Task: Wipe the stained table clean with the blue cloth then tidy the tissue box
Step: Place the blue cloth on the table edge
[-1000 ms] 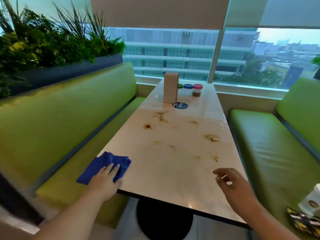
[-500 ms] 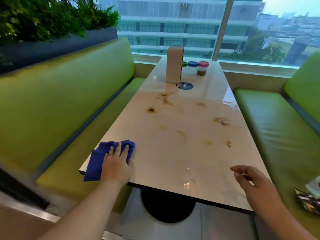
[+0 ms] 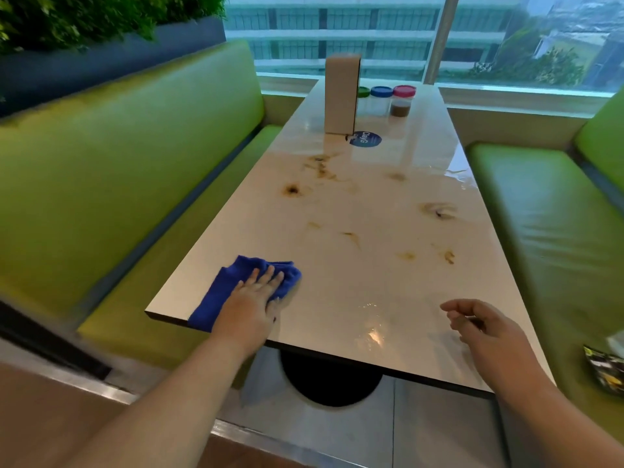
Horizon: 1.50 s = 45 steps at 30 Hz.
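Note:
A long pale table [image 3: 371, 292] carries several brown stains [image 3: 292, 190] across its middle. The blue cloth [image 3: 219, 295] lies at the near left corner, partly over the edge. My left hand [image 3: 251, 304] presses flat on the cloth with straight fingers. My right hand [image 3: 489, 332] hovers over the near right part of the table, fingers loosely curled and holding nothing. A tall beige tissue box [image 3: 341, 94] stands upright at the far end, apart from both hands.
Three small jars [image 3: 400, 101] with green, blue and pink lids stand beside the box, with a round blue sticker [image 3: 366, 139] in front. Green benches [image 3: 101, 184] flank the table on both sides. A dark packet [image 3: 604, 366] lies on the right bench. A window is behind.
My left hand has slid the blue cloth further onto the table, away from the left corner edge. The view has tilted down and closer. My right hand stays hovering.

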Motion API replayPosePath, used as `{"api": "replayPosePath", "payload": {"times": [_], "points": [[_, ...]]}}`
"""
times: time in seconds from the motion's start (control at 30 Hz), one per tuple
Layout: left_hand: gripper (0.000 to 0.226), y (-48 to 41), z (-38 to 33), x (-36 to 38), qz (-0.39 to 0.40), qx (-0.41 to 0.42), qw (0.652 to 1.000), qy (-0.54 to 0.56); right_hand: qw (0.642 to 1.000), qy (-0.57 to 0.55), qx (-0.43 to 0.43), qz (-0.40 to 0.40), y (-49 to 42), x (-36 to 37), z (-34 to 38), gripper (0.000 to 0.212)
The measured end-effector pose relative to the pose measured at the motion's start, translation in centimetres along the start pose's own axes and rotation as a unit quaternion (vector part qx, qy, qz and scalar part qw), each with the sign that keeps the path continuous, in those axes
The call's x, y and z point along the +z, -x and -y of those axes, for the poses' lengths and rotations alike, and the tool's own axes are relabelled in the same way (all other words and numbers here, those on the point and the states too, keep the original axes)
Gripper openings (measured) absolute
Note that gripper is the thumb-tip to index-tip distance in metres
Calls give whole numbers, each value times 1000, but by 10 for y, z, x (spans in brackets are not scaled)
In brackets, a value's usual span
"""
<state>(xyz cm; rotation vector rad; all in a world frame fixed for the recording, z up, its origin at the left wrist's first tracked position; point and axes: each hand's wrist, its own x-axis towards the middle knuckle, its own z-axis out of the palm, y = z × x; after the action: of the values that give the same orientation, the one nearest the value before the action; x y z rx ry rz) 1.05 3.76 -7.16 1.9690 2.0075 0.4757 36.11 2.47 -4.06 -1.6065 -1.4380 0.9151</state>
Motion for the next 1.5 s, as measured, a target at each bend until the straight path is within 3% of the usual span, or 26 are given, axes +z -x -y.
{"api": "replayPosePath", "payload": {"times": [0.13,0.3,0.4,0.5,0.63,0.73,0.83,0.97,1.03,1.1,1.23,1.4,1.5], "points": [[49,-3,-3,-2,-38,-76,996,-31,1000,-4,1,-5,-4,-12,-7,21],[63,11,-29,11,28,31,999,-26,1000,-21,16,4,-2,-18,-16,20],[51,4,-17,3,-10,-27,999,-29,1000,6,-7,-2,-1,-23,-15,21],[51,3,-31,6,-11,-60,996,-59,994,80,-72,-34,-3,-29,-9,22],[51,11,-38,9,26,16,999,-43,967,236,-99,-11,-8,-36,-8,25],[47,7,-36,4,-38,-29,999,12,923,373,-69,60,-11,-42,-14,40],[35,3,-54,-4,-106,-125,978,133,912,396,-60,84,-10,-43,-17,43],[34,2,-92,1,-40,-109,959,260,919,384,-64,66,-7,-41,-18,42],[41,4,-101,16,35,-39,981,188,920,382,-65,61,-7,-40,-18,42],[48,0,-94,26,79,16,996,41,920,381,-66,65,-8,-41,-19,42],[53,-9,-88,26,103,-18,987,-123,919,381,-66,74,-8,-42,-22,43],[53,6,-93,32,121,40,980,-152,923,373,-64,71,-4,-41,-25,43],[52,-3,-84,28,85,-26,985,-150,919,380,-64,79,-4,-42,-24,44]]}}
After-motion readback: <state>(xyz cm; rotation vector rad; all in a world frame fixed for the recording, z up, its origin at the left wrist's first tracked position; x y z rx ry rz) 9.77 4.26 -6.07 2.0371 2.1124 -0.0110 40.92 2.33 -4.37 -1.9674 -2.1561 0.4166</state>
